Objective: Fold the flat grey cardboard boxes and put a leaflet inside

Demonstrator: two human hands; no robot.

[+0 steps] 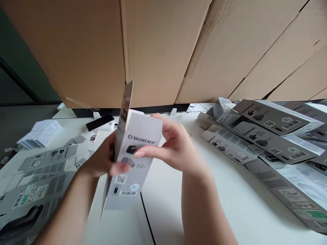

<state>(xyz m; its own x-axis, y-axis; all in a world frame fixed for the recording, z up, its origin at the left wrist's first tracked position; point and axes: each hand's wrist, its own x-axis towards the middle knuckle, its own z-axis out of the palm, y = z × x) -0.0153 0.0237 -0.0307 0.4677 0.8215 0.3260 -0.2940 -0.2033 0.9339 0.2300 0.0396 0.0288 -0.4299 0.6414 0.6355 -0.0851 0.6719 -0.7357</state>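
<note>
A grey SilverCrest carton [143, 170] stands raised and slightly tilted in front of me, held between both hands. One flap at its top sticks up, and a lower flap hangs out at the bottom left. My left hand [104, 158] grips the carton's left side, thumb on the printed front. From the right, my right hand [173, 146] holds it with the thumb pressed on the front near the logo; its other fingers go behind the top edge and are partly hidden. Whether anything lies inside the carton cannot be seen.
Flat unfolded cartons [51, 160] lie at the left, with a stack of folded white leaflets [41, 132] behind them. A black-topped device [100, 123] rests near the back. Formed SilverCrest boxes [276, 117] are piled at the right. Large brown cardboard boxes [158, 51] wall off the back of the white table [168, 200].
</note>
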